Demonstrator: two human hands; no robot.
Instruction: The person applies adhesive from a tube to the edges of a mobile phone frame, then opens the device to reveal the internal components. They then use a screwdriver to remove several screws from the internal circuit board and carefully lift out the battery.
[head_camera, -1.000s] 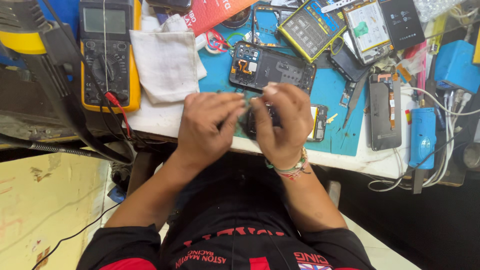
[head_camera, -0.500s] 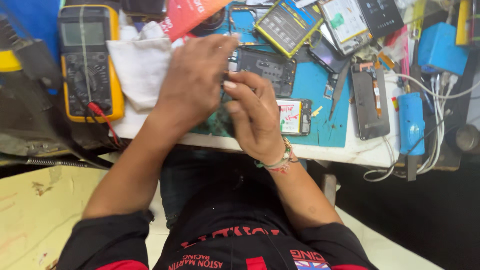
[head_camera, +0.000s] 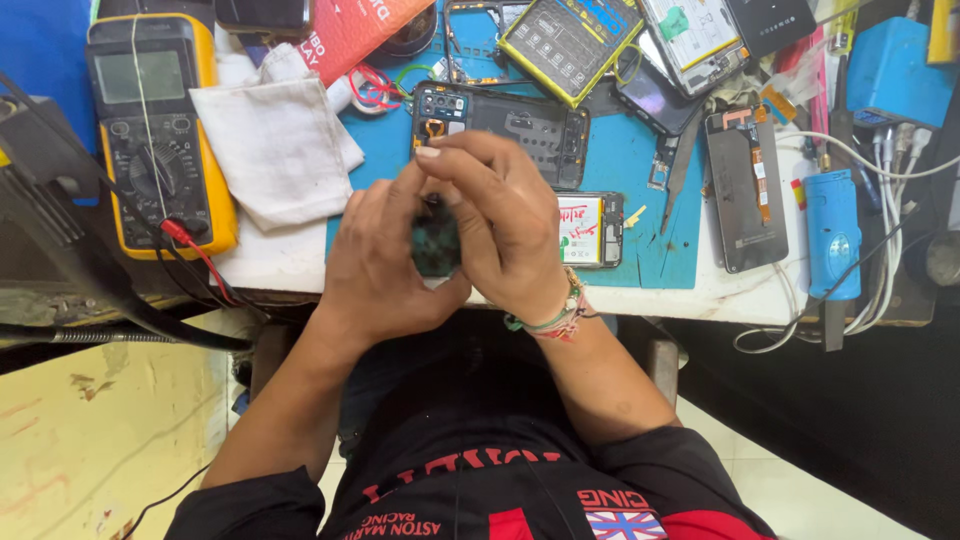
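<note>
Two hands are meeting just above the near edge of the cluttered blue-matted surface (head_camera: 640, 250), both closed around a small dark greenish circuit board (head_camera: 436, 238). The left hand (head_camera: 378, 262) is cupping the board from the side, while the right hand (head_camera: 500, 225) is curling over its top, fingers pressing down. Half a second ago the left hand was stretching out toward the white folded cloth (head_camera: 272, 145) beside the yellow digital multimeter (head_camera: 160, 130); it is now back at the board, so work on that part is resuming. An opened black phone frame (head_camera: 520, 125) is lying just behind the hands, and a small white-labelled battery (head_camera: 588, 228) is sitting beside the right hand.
</note>
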